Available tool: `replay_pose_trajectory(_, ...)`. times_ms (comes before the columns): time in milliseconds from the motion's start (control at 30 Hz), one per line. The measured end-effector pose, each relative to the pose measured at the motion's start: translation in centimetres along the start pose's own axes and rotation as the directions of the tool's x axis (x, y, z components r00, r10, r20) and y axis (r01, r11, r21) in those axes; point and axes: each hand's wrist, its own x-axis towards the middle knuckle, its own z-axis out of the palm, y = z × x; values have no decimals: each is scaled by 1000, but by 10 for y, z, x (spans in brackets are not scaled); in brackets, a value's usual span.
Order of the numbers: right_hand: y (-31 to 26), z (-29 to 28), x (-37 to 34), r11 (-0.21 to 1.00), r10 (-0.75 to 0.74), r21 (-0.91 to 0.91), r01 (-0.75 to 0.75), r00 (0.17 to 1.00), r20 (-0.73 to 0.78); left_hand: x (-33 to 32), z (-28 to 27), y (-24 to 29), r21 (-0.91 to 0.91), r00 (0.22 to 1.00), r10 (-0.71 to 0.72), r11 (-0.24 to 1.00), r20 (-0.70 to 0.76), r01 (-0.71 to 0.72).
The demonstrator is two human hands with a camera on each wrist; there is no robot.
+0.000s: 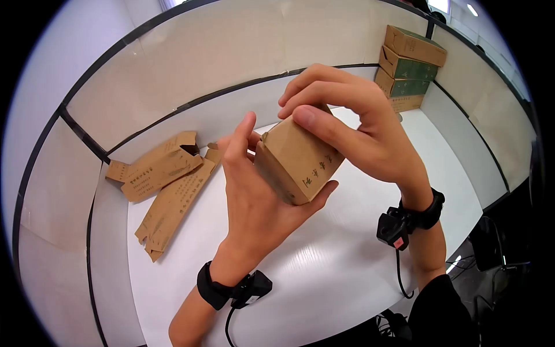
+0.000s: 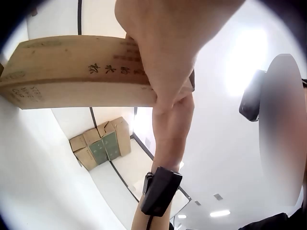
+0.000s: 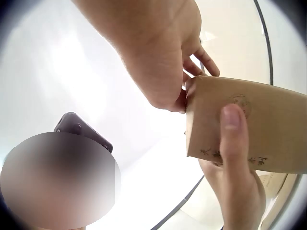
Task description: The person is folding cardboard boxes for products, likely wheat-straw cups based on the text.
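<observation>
A brown cardboard box (image 1: 303, 153) with dark printed characters is held above the white table, one end turned toward the head camera. My left hand (image 1: 254, 191) grips it from the left, the thumb along its near lower side. In the right wrist view, the left thumb (image 3: 235, 139) lies against a printed face of the box (image 3: 273, 124). From the right, my right hand (image 1: 364, 124) arches over the upper end, its thumb on the edge and its fingers bent over the far side. The left wrist view shows the long side of the box (image 2: 72, 62).
Two flattened brown cartons, one (image 1: 165, 165) partly over the other (image 1: 176, 202), lie at the left of the white table (image 1: 324, 272). A stack of brown and green boxes (image 1: 410, 66) stands in the back right corner. Low pale partitions (image 1: 231, 52) surround the table.
</observation>
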Motion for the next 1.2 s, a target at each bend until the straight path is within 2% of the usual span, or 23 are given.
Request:
replay_pose_trajectory(67,1,4,-1,998,48,28,-49,999,24,0,-1,1,12,1000,26,1000,-3,-26)
replay_pose_trajectory(167,5,13,-2,973,125,198,-119,992,-18,0,-2,-1,30,998,58,998,-21,-58)
replay_pose_trajectory(267,3,15,-2,928,260,284,-242,965,-27,-2,2,-7,-20,992,77,997,-98,-80)
replay_pose_trajectory(300,2,14,-1,927,291,252,-279,957,-9,0,-1,-5,-14,990,88,996,-111,-90)
replay_pose_trajectory(433,1,18,-1,858,419,344,-382,907,-37,6,-8,1,-23,987,99,994,-129,-103)
replay_pose_trajectory(567,-2,9,0,821,519,290,-492,855,-20,9,-8,1,-9,983,130,991,-129,-132)
replay_pose_trajectory(700,-2,10,-1,806,529,318,-498,849,-11,10,-8,3,40,981,131,991,-142,-127)
replay_pose_trajectory(833,-5,13,-1,807,554,259,-531,832,-22,9,-11,10,39,995,14,999,-94,-10)
replay_pose_trajectory(967,1,13,-3,820,518,280,-499,855,5,10,-14,11,13,994,61,998,-96,-60)
replay_pose_trajectory(1067,6,11,-4,779,538,350,-520,841,53,9,-12,9,-34,994,67,997,-85,-71)
replay_pose_trajectory(1100,7,10,-4,714,565,426,-556,817,118,7,-13,8,-42,997,46,998,-62,-49)
replay_pose_trajectory(1200,12,11,-5,618,569,537,-574,798,198,5,-14,5,-66,997,59,996,-52,-63)
